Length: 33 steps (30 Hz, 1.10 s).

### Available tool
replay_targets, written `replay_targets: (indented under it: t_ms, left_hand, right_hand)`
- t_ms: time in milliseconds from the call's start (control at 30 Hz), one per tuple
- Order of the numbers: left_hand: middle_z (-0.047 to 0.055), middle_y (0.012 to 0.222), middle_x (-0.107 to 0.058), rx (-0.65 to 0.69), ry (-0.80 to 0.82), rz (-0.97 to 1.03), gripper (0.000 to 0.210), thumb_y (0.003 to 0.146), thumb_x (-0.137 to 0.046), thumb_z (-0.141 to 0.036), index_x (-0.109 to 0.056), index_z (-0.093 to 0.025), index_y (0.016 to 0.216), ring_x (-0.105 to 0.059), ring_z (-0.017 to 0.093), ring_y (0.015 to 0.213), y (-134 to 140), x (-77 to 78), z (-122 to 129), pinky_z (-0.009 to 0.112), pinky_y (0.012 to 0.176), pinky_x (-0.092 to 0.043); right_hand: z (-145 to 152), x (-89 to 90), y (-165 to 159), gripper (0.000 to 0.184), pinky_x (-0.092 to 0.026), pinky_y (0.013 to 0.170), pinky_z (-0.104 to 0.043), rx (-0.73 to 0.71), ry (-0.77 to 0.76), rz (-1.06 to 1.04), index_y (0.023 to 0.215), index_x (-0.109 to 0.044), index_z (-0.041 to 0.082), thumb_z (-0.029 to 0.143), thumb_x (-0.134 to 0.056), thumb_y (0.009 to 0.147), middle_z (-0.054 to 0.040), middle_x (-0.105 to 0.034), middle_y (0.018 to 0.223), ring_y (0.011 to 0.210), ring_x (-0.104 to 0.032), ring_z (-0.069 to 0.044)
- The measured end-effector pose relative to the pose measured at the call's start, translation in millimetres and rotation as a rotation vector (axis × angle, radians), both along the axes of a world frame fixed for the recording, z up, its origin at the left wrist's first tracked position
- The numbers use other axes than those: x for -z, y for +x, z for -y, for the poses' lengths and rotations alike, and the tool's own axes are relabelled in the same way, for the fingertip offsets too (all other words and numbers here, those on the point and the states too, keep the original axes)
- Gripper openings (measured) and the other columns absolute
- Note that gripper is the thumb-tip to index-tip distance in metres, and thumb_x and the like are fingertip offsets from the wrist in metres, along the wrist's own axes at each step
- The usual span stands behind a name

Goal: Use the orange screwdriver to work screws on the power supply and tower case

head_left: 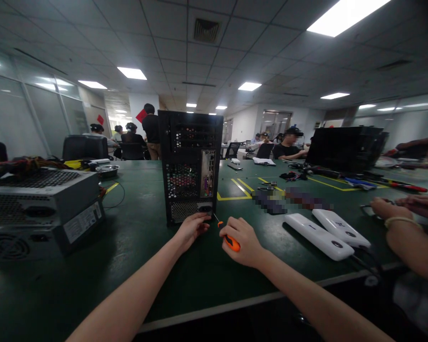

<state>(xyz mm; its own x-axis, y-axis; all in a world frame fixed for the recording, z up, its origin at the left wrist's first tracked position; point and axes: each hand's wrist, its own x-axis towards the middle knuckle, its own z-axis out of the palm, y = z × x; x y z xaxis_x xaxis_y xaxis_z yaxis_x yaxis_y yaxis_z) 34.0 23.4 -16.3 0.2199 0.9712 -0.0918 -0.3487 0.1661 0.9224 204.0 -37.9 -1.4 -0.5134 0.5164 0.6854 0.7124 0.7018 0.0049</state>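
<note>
A black computer case (191,166) stands upright on the green table, its rear panel facing me, with a power supply (189,211) fitted at the bottom. My left hand (192,230) is at the case's lower right corner, just under the power socket, its fingers loosely stretched out and apart; whether they touch the panel is hard to see. In my right hand (240,237) is a screwdriver (232,243) with an orange and black handle. Its thin shaft slants up and left toward the lower right edge of the case, near my left fingertips.
Two grey power supplies (80,221) are stacked at left, with a metal bowl (107,170) behind them. White power banks (317,235) lie at right, near a co-worker's hands (395,211). Another black case (345,148) stands farther back, beside several tools.
</note>
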Motion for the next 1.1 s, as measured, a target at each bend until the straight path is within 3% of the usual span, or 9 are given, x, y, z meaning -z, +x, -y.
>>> replay_targets:
  t_ms: [267,433,533,733,867,1100]
  left_hand:
    - [0.012,0.095,-0.059,-0.004,0.011,-0.027,0.025,0.070,-0.051,-0.009,-0.052,-0.010,0.094,-0.052,0.006,0.055,1,2.0,-2,0.020,0.052,-0.042]
    - [0.011,0.090,-0.059,0.028,0.005,-0.018,0.026,0.070,-0.049,-0.008,-0.051,-0.010,0.096,-0.052,0.006,0.055,0,1.0,-1,0.020,0.054,-0.042]
    - [0.010,0.088,-0.059,0.039,0.009,-0.005,0.027,0.070,-0.048,-0.007,-0.050,-0.009,0.097,-0.052,0.006,0.055,-1,0.4,-1,0.020,0.053,-0.042]
    - [0.009,0.084,-0.059,0.039,0.006,-0.021,0.028,0.071,-0.046,-0.008,-0.048,-0.009,0.099,-0.051,0.006,0.053,-1,1.1,-1,0.020,0.052,-0.041]
    - [0.009,0.083,-0.059,0.039,0.005,-0.008,0.026,0.071,-0.047,-0.008,-0.048,-0.009,0.098,-0.051,0.006,0.054,-2,1.2,0,0.020,0.053,-0.041]
    - [0.008,0.082,-0.059,0.056,0.032,-0.014,0.025,0.070,-0.048,-0.008,-0.050,-0.010,0.096,-0.052,0.006,0.055,-2,0.0,2,0.020,0.053,-0.041]
  right_hand:
    - [-1,-3.3,-2,0.012,-0.036,0.061,-0.025,0.079,-0.118,-0.260,0.086,-0.045,0.019,0.025,-0.044,0.076,0.0003,-0.054,0.069,0.060,-0.049,-0.012]
    - [-2,-17.8,-9,0.008,-0.033,0.062,-0.026,0.070,-0.051,-0.069,0.075,-0.051,0.020,0.018,-0.048,0.068,-0.0004,-0.052,0.071,0.063,-0.047,-0.013]
    - [-9,-23.2,-11,0.004,-0.033,0.063,-0.027,0.042,-0.007,-0.100,0.071,-0.051,0.019,0.020,-0.046,0.071,-0.0007,-0.051,0.068,0.063,-0.046,-0.013]
    - [-14,-10.2,-5,0.012,-0.035,0.062,-0.026,0.063,0.011,-0.257,0.086,-0.050,0.020,0.024,-0.043,0.078,-0.0017,-0.058,0.079,0.062,-0.049,-0.012]
    - [-11,-1.9,-4,0.014,-0.035,0.064,-0.028,0.023,0.078,-0.142,0.088,-0.052,0.019,0.023,-0.045,0.076,-0.0024,-0.057,0.076,0.062,-0.048,-0.013]
    - [-8,-4.8,-15,0.011,-0.033,0.065,-0.029,0.060,0.083,-0.024,0.076,-0.053,0.018,0.026,-0.045,0.072,-0.0031,-0.050,0.071,0.066,-0.046,-0.014]
